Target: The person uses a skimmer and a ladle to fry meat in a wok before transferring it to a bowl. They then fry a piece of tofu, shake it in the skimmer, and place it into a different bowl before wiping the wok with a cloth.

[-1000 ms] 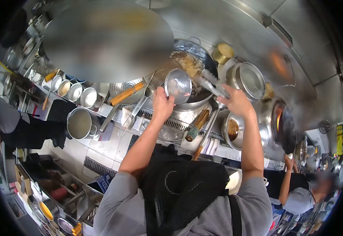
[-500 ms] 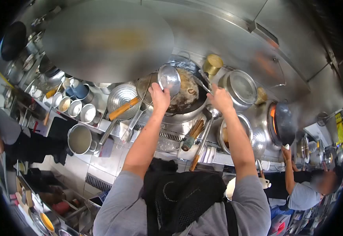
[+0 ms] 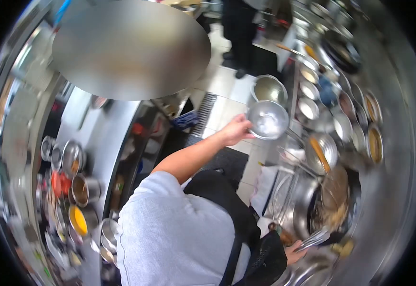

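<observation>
My left hand [image 3: 238, 129] pinches the rim of a shiny metal bowl [image 3: 267, 120], held out over the floor aisle. No contents show in the bowl. A pot of cloudy liquid [image 3: 269, 89] appears just beyond it. Down at the right, my right hand [image 3: 293, 252] is closed around metal tongs [image 3: 315, 238], their tips beside a wok [image 3: 313, 202]. Pale food pieces [image 3: 335, 218] lie in the wok, partly under a round mesh strainer [image 3: 335, 188].
Past the wok rests a perforated ladle with a wooden handle [image 3: 320, 155]. Several small seasoning containers [image 3: 308, 108] line the stove. Behind me runs a steel counter [image 3: 105, 131] holding a pot of yellow liquid [image 3: 78, 220]. Another person's dark-clothed legs [image 3: 239, 33] stand in the aisle.
My body and view have turned left, away from the stove. The bowl in my left hand has swung from above the wok out over the aisle; my right hand stays by the wok with the tongs.
</observation>
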Motion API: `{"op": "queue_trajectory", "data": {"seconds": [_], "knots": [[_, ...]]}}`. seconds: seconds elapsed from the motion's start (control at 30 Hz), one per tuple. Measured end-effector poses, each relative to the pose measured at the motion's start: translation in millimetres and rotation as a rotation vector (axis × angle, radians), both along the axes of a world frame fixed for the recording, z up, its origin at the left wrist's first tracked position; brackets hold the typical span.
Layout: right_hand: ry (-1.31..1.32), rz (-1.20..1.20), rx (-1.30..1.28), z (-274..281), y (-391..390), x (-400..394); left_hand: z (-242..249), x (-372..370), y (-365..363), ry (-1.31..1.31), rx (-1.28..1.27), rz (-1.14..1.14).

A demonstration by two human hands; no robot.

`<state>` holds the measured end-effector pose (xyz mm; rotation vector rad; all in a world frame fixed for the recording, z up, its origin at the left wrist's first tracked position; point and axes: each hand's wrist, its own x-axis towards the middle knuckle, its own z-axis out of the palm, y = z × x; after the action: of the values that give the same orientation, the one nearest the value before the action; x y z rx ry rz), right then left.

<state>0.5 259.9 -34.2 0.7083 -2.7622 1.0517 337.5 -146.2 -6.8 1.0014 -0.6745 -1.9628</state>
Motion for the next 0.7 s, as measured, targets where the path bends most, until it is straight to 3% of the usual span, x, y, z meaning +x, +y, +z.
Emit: {"op": "queue_trajectory", "data": {"seconds": [0.07, 0.1, 0.2, 0.27, 0.3, 0.33, 0.37, 0.43, 0.47, 0.53, 0.7], "knots": [[-0.2, 0.202, -0.013, -6.4, -31.8, 39.9, 1.3, 90.4, 11.3, -0.056, -0.006, 0.304], [-0.34, 0.304, 0.004, -2.1, -50.4, 60.6, -41.6, 139.0, 10.2, -0.154, -0.026, 0.418], [-0.657, 0.571, 0.003, -53.2, -81.9, 91.0, -76.1, 251.7, 37.8, -0.333, 0.056, 0.986], [-0.819, 0.689, 0.007, -102.0, -99.4, 102.2, -92.7, 321.8, 52.9, -0.237, 0.122, 1.273], [-1.055, 0.618, 0.158, -15.6, -143.4, 150.9, -94.5, 352.2, 60.6, -0.191, 0.152, 1.395], [-0.885, 0.808, 0.063, -85.2, -140.3, 139.4, -133.6, 400.9, 70.7, -0.18, -0.014, 1.39], [-0.933, 0.779, 0.075, -119.6, -148.4, 142.4, -144.7, 432.4, 79.8, -0.219, -0.027, 1.455], [-1.309, 0.687, 0.058, -91.7, -194.5, 178.4, -155.2, 474.8, 95.0, -0.347, -0.074, 1.506], [-1.354, 0.591, 0.162, -71.3, -219.0, 194.0, -159.1, 494.8, 102.9, -0.413, -0.094, 1.532], [-1.447, 0.547, 0.185, -86.4, -263.9, 202.1, -114.8, 475.0, 105.1, -0.228, 0.173, 1.616], [-1.614, 0.353, -0.127, -185.3, -416.8, 186.7, -104.2, 414.3, 140.2, -0.597, 0.108, 1.081]]}}
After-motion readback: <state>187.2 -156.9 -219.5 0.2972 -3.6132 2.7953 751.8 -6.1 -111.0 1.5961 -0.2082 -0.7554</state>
